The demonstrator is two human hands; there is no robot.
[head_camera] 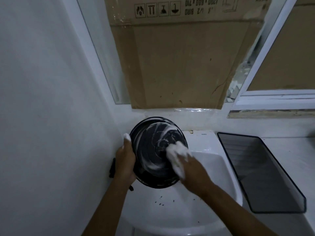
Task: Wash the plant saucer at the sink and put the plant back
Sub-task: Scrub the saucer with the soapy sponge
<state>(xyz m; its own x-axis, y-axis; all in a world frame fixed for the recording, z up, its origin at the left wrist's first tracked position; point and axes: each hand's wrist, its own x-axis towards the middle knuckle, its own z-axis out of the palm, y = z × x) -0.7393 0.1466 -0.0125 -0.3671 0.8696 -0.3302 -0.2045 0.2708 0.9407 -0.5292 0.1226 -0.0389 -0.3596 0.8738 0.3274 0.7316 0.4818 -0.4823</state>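
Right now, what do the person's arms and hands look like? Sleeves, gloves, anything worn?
Both forearms are bare to the bottom edge of the frame: no sleeves, gloves, watch or rings visible. The right hand has thick white soap foam over its fingers. The left hand shows a dab of white foam on one raised fingertip. The view is dim and the right hand blurred, so finer marks cannot be made out.

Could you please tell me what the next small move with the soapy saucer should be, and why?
Probably sweep the right hand down to the lower rim of the saucer. The left hand holds it tilted over the sink, and foam streaks cover its middle and top, while the bottom edge looks bare of suds.
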